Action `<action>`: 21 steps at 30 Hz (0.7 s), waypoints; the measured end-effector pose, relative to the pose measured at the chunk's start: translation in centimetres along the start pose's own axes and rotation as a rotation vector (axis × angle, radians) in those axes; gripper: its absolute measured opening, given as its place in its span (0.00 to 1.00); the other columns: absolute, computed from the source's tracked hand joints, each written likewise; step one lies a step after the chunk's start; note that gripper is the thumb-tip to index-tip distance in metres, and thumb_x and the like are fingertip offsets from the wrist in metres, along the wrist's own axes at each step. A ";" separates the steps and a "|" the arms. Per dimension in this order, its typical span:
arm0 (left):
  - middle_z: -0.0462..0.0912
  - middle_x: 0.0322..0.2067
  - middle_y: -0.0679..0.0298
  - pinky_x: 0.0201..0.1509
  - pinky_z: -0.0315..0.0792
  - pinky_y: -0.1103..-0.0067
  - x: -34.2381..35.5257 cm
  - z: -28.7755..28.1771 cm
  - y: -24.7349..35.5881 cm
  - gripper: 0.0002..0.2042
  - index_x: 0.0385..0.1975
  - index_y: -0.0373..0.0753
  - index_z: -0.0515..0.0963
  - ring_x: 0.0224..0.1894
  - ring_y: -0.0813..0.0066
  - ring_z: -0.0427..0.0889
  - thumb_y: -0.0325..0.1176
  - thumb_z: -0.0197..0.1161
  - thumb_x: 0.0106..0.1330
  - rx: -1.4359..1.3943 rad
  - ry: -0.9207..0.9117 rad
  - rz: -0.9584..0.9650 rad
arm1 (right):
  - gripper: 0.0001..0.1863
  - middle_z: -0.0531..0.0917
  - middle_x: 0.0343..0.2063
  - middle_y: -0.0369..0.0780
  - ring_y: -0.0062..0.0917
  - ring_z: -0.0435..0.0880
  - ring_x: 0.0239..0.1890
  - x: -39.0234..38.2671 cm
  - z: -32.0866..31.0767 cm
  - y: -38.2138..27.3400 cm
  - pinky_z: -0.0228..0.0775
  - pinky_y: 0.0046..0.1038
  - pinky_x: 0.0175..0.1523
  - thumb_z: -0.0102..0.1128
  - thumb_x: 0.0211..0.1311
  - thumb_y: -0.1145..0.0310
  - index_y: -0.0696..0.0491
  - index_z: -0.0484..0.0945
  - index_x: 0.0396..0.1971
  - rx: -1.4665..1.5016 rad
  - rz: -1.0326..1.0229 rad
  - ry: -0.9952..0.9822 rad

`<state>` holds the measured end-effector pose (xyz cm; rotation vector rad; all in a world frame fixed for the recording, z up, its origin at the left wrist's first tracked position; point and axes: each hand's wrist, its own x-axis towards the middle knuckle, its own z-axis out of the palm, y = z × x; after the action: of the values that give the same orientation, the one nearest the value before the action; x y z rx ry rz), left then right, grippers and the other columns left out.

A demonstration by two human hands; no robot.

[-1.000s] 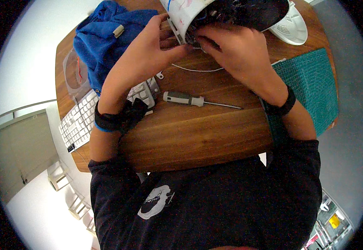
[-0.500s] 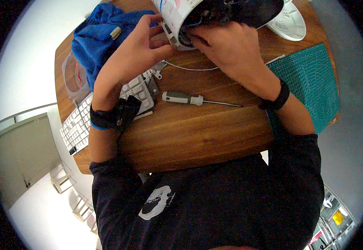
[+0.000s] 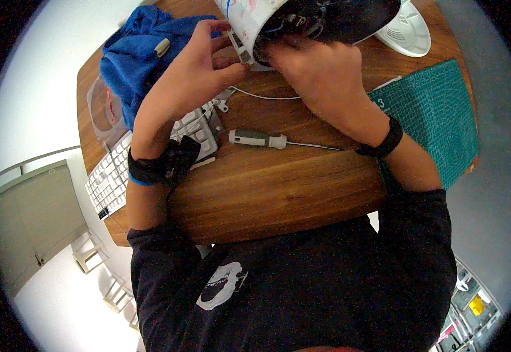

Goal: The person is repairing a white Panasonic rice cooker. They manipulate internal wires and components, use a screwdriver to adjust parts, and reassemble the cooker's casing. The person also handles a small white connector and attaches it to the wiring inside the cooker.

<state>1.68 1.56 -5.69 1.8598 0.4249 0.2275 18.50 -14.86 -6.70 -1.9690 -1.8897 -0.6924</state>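
Observation:
A white, rounded housing (image 3: pixel 245 16) with a dark hollow inside lies on its side at the top of the view, its opening toward me. At the left of its rim, my left hand (image 3: pixel 199 73) is closed with thumb and fingers on a small pale bracket-like part (image 3: pixel 239 47). My right hand (image 3: pixel 323 82) reaches into the opening with its fingers curled; the fingertips and anything between them are hidden. Below the hands, a screwdriver (image 3: pixel 258 139) with a grey-and-white handle lies on the wooden table (image 3: pixel 279 199), its shaft pointing right. A thin white cable (image 3: pixel 267 97) runs behind it.
On the left are a crumpled blue cloth (image 3: pixel 141 61), a white keyboard (image 3: pixel 114 173) under my left forearm and a clear plastic bag (image 3: pixel 100 114). A green cutting mat (image 3: pixel 437 123) lies at the right. Behind it stands a white vented cover (image 3: pixel 405 35).
My right hand has shifted slightly down and its wrist a little to the left, showing more of the mat. The housing has tilted slightly. My left hand stays nearly still.

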 end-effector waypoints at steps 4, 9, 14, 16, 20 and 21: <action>0.74 0.65 0.54 0.67 0.75 0.71 -0.2 0.4 0.4 0.31 0.69 0.38 0.58 0.63 0.65 0.79 0.23 0.66 0.70 -0.008 0.010 0.007 | 0.07 0.87 0.30 0.33 0.32 0.88 0.25 0.3 -0.8 -0.7 0.78 0.33 0.23 0.65 0.56 0.65 0.38 0.85 0.35 -0.042 0.024 0.029; 0.76 0.64 0.54 0.66 0.76 0.70 -0.2 1.0 0.7 0.31 0.69 0.37 0.58 0.62 0.65 0.80 0.23 0.66 0.69 -0.007 0.030 0.016 | 0.03 0.83 0.17 0.38 0.34 0.87 0.20 0.0 0.1 0.0 0.77 0.37 0.20 0.64 0.57 0.62 0.40 0.85 0.28 0.142 0.038 0.091; 0.77 0.62 0.53 0.64 0.78 0.71 -0.1 1.0 0.7 0.32 0.70 0.36 0.58 0.61 0.65 0.80 0.22 0.66 0.69 0.003 0.020 0.018 | 0.06 0.85 0.20 0.42 0.40 0.88 0.22 0.1 -0.3 0.7 0.81 0.43 0.26 0.66 0.59 0.58 0.41 0.87 0.29 0.205 0.122 0.071; 0.77 0.62 0.53 0.64 0.78 0.71 -0.1 0.6 -0.1 0.32 0.70 0.36 0.57 0.62 0.64 0.80 0.22 0.66 0.69 0.048 0.008 0.051 | 0.07 0.86 0.21 0.43 0.42 0.88 0.23 0.0 -0.5 0.8 0.82 0.45 0.28 0.67 0.59 0.56 0.41 0.88 0.30 0.248 0.159 0.061; 0.77 0.62 0.49 0.62 0.78 0.73 -0.2 1.3 1.4 0.33 0.69 0.33 0.57 0.61 0.63 0.81 0.26 0.69 0.69 0.003 0.023 -0.010 | 0.08 0.87 0.22 0.43 0.42 0.88 0.25 -0.3 -0.5 1.3 0.82 0.46 0.30 0.67 0.60 0.55 0.40 0.89 0.31 0.266 0.195 0.033; 0.76 0.63 0.46 0.62 0.79 0.73 -0.2 1.3 1.5 0.34 0.68 0.29 0.56 0.61 0.63 0.82 0.27 0.70 0.68 0.016 0.028 -0.012 | 0.08 0.87 0.22 0.43 0.42 0.89 0.26 -0.4 -0.5 1.3 0.83 0.46 0.31 0.67 0.60 0.55 0.40 0.89 0.31 0.271 0.199 0.036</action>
<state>2.21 -0.03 -4.72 1.8709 0.4576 0.2426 19.74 -15.54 -6.37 -1.9208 -1.6394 -0.3895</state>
